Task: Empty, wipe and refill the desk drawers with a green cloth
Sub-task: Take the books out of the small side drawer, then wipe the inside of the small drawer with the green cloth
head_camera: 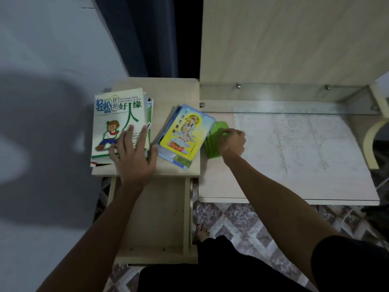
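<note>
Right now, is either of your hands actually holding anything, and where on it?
The right hand pinches the green cloth at its upper right edge. The left hand holds nothing; it rests flat on the stack of books.

Left hand (132, 153): palm down, fingers straight and spread, laid flat on the book stack (121, 125) at the cabinet top's left edge.
Left forearm: bare, extended forward over the open drawer (155, 211).
Right hand (231, 142): knuckles up, fingers curled, pinching the green cloth (212, 142) at the desk's left edge.
Right forearm: bare, angled forward and leftward across the desk's front edge.
Foot (202, 230): bare, planted beside the drawer.
</note>
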